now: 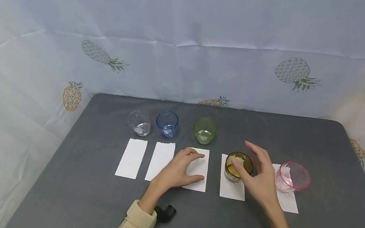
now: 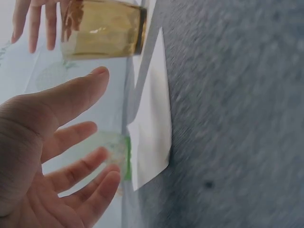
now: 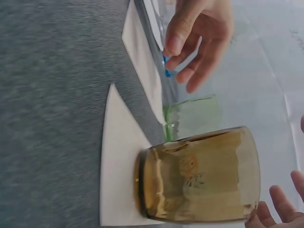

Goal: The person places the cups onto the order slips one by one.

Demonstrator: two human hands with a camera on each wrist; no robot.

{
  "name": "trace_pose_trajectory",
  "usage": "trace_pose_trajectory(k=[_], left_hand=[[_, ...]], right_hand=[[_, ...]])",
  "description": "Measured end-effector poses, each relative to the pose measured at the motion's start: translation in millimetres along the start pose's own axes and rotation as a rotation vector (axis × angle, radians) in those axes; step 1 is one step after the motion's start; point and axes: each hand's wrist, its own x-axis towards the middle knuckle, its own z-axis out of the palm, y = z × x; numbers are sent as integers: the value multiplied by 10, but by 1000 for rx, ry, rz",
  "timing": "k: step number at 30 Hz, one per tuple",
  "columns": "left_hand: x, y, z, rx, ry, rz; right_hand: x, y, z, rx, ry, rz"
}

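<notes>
My right hand (image 1: pixel 263 183) is spread beside an amber glass (image 1: pixel 233 172), its thumb overlapping the rim in the head view. The glass stands upright on a white paper strip (image 1: pixel 232 192). In the right wrist view, fingertips (image 3: pixel 280 199) show near the rim of that glass. Over another white strip (image 1: pixel 200 168) hovers my left hand (image 1: pixel 174 171), thumb and fingers apart with nothing between them. Beyond that strip stands a green glass (image 1: pixel 205 129). To the right of my right hand, a pink glass (image 1: pixel 294 176) sits on its own strip (image 1: pixel 292 205).
At the back left of the dark grey table (image 1: pixel 80 194) stand a clear glass (image 1: pixel 139 123) and a blue glass (image 1: pixel 167 123). Two white strips (image 1: pixel 131 158) lie in front of them. Behind the table hangs a pineapple-print cloth (image 1: pixel 175 72).
</notes>
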Motion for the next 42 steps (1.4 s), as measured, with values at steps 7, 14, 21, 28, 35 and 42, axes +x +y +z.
trace_pose_trajectory(k=[7, 14, 21, 28, 35, 42], left_hand=[[-28, -91, -101, -10, 15, -25], [-68, -174, -177, -30, 12, -57], [-82, -233, -181, -48, -5, -83], [-84, -250, -171, -34, -6, -89], [-86, -273, -160, -4, -26, -103], [-71, -261, -164, 0, -30, -105]], right_hand=[[106, -63, 47, 7, -18, 4], [245, -166, 139, -41, -61, 22], [400, -225, 299, -14, -82, 34], [556, -274, 463, -11, -113, 83], [654, -294, 634, -16, -111, 105], [697, -270, 730, -31, -118, 120]])
